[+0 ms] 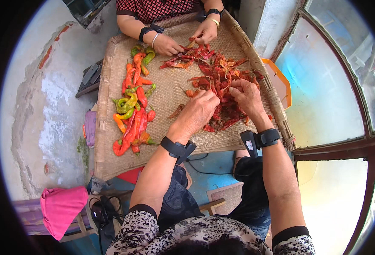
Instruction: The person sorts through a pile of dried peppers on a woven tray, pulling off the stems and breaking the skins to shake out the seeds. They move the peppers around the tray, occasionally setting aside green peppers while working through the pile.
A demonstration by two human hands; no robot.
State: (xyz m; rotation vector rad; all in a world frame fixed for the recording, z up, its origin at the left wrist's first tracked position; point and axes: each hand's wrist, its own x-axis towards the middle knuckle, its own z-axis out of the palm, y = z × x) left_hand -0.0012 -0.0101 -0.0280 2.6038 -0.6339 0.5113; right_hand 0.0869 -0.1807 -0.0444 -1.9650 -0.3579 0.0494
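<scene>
A large woven tray [170, 91] rests across my lap. A heap of dried red chillies [221, 72] lies on its right half. Fresh red, orange and green chillies [133, 108] lie in a row on its left half. My left hand [196, 112] hovers at the near edge of the dried heap with fingers curled; what it pinches is hidden. My right hand [247, 95] rests on the heap, fingertips closed on a dried chilli. Both my wrists carry black bands. Across the tray, another person's two hands [187, 38] handle dried chillies at the far edge.
An orange plastic item [281, 80] sticks out beyond the tray's right rim. A window with a dark red frame [336, 146] fills the right side. A pink cloth [62, 208] lies on a stool at lower left, near black cables [102, 212]. A dark flat object [90, 76] lies on the concrete floor.
</scene>
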